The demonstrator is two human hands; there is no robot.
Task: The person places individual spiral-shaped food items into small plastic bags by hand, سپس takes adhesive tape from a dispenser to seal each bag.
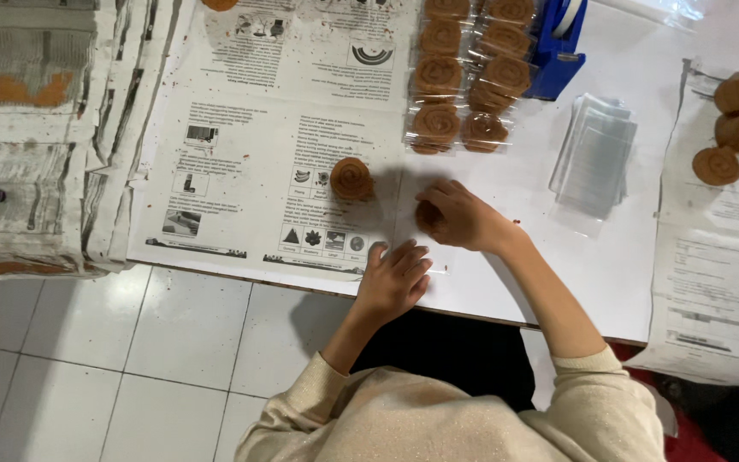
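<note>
Right hand (455,216) at frame centre curls its fingers around a brown roll (428,219), pinching it over a clear sleeve (421,248); left hand (395,278) lies just below, fingers spread flat on the sleeve; another roll (351,179) stands nearby to the left, nearer the left hand.

A brown spiral-rolled snack (428,218) — round, mostly hidden under curled fingers — lies on the white table.
</note>
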